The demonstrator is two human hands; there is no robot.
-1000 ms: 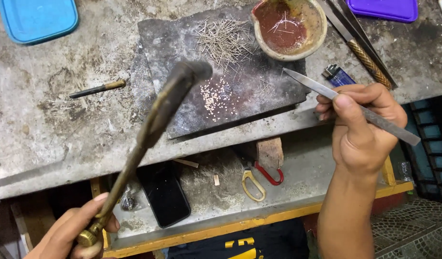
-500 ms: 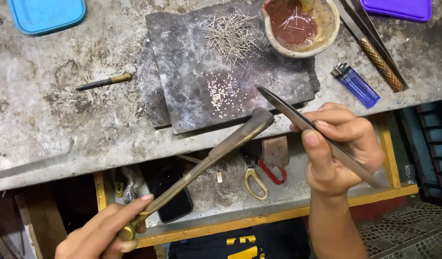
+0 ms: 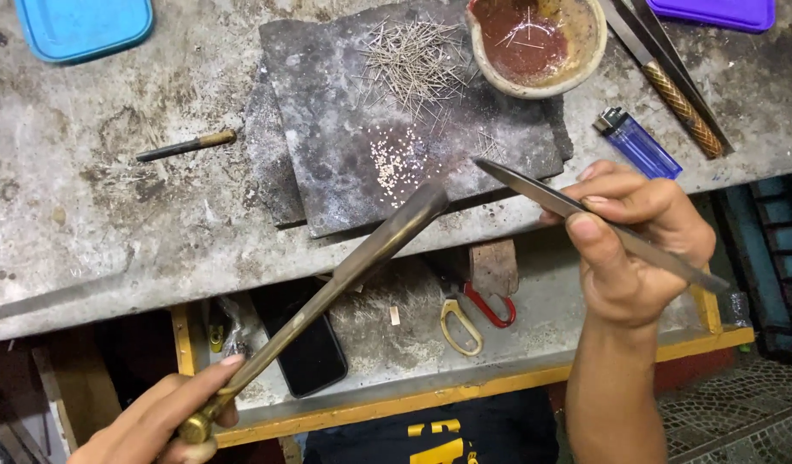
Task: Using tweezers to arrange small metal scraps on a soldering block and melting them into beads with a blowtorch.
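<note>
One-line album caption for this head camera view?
Left hand holds a long metal torch; right hand holds tweezers over a slate block.

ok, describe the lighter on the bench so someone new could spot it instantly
Start at the dark grey stone slab in the middle of the worn grey workbench, then go to its right edge, below the round clay bowl with red residue. There lies the translucent blue plastic lighter with a metal top, just above the right hand. It is the only small blue object there; neighbouring tools are long and metallic.

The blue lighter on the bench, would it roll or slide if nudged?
The blue lighter lies flat on its side on the rough grey bench, so it would probably slide, not roll. It looks like small translucent plastic, likely light. It sits near the edge, so could drop.
</note>
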